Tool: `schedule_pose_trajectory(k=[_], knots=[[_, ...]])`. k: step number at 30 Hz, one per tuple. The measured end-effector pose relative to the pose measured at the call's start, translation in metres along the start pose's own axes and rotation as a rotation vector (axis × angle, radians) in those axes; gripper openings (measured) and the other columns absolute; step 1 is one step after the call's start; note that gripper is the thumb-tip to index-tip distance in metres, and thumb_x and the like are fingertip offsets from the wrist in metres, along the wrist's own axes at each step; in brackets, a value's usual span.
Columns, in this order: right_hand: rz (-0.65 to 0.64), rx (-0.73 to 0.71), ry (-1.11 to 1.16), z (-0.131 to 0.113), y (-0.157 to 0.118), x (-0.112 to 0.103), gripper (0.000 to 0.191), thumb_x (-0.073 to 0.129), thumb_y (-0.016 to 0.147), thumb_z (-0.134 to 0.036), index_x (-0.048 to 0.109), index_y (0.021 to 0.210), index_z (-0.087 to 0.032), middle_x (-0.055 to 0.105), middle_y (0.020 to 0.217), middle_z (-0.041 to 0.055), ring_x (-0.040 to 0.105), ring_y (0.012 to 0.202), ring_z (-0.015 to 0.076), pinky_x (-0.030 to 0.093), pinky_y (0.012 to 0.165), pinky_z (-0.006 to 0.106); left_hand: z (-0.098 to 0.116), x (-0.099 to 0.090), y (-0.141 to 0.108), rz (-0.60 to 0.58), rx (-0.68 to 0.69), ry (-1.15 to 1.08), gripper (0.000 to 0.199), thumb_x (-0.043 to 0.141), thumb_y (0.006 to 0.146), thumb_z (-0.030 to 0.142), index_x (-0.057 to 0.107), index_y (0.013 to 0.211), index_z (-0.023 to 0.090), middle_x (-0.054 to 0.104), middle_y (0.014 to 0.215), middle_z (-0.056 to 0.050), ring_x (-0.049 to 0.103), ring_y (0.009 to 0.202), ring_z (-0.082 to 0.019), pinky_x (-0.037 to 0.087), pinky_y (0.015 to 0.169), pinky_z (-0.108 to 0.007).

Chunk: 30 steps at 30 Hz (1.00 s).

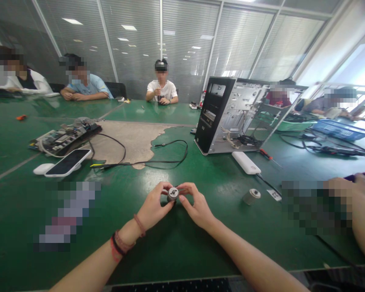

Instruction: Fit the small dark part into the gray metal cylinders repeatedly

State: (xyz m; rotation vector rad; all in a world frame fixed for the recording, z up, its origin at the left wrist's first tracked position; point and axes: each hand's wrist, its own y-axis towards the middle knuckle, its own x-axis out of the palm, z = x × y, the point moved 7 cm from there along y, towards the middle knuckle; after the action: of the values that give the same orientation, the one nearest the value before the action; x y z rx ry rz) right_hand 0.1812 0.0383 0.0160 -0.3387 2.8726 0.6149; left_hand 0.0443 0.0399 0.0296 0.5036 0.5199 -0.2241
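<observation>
The motor (172, 197) is just above or on the near middle of the bench (219, 182), between the two hands; which of the two, I cannot tell. Its round end, with a small shaft in the centre, faces up toward the camera. The left hand (154, 206) pinches it from the left, thumb low in front and fingers curled behind. The right hand (199, 207) closes its grip on the opposite side, thumb and fingertips against the motor's edge.

To the right, well apart from the hands, a second motor (251, 197) lies tilted on the bench, near a small white tag (274, 195). Beyond it lies a white power bank (246, 163) with a dark cable running from its end, and a red screwdriver (265, 154) just beside the open PC case (214, 117). On the left, a phone (68, 163) rests near a circuit board (63, 140), and a black cable (167, 162) loops across the middle. At the far right, another person's hand (342, 188) shows beside a blurred patch. More people sit around the far side.
</observation>
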Motion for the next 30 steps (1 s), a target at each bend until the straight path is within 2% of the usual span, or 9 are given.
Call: schedule_pose_trajectory(k=[7, 15, 22, 30], knots=[[0.008, -0.009, -0.024, 0.004, 0.002, -0.002, 0.019, 0.050, 0.088, -0.028, 0.055, 0.106, -0.024, 0.061, 0.099, 0.0048, 0.059, 0.089, 0.0181, 0.045, 0.085, 0.032, 0.013, -0.006, -0.003, 0.062, 0.144, 0.180, 0.024, 0.055, 0.080, 0.016, 0.045, 0.101, 0.020, 0.056, 0.096, -0.004, 0.058, 0.089, -0.018, 0.050, 0.081, -0.033], [-0.007, -0.024, -0.079, 0.003, 0.002, -0.001, 0.018, 0.049, 0.088, -0.027, 0.057, 0.104, -0.023, 0.060, 0.095, 0.0047, 0.058, 0.084, 0.0174, 0.045, 0.080, 0.031, 0.015, -0.015, -0.004, 0.157, 0.215, 0.196, 0.027, 0.055, 0.080, 0.013, 0.043, 0.103, 0.021, 0.055, 0.099, -0.006, 0.056, 0.096, -0.019, 0.048, 0.084, -0.034], [0.000, -0.019, -0.070, 0.005, 0.002, -0.001, 0.016, 0.052, 0.085, -0.025, 0.060, 0.100, -0.023, 0.062, 0.091, 0.0039, 0.057, 0.082, 0.0179, 0.045, 0.079, 0.031, 0.012, -0.015, -0.004, 0.170, 0.211, 0.204, 0.027, 0.055, 0.079, 0.014, 0.042, 0.102, 0.021, 0.055, 0.101, -0.007, 0.056, 0.099, -0.021, 0.047, 0.085, -0.037], [-0.024, -0.038, -0.142, 0.004, 0.002, 0.001, 0.019, 0.049, 0.085, -0.018, 0.058, 0.100, -0.023, 0.061, 0.090, 0.0037, 0.057, 0.080, 0.0174, 0.045, 0.076, 0.031, 0.007, -0.013, -0.001, 0.107, 0.124, 0.190, 0.025, 0.059, 0.077, 0.016, 0.045, 0.097, 0.020, 0.054, 0.092, -0.002, 0.056, 0.085, -0.017, 0.048, 0.076, -0.030]])
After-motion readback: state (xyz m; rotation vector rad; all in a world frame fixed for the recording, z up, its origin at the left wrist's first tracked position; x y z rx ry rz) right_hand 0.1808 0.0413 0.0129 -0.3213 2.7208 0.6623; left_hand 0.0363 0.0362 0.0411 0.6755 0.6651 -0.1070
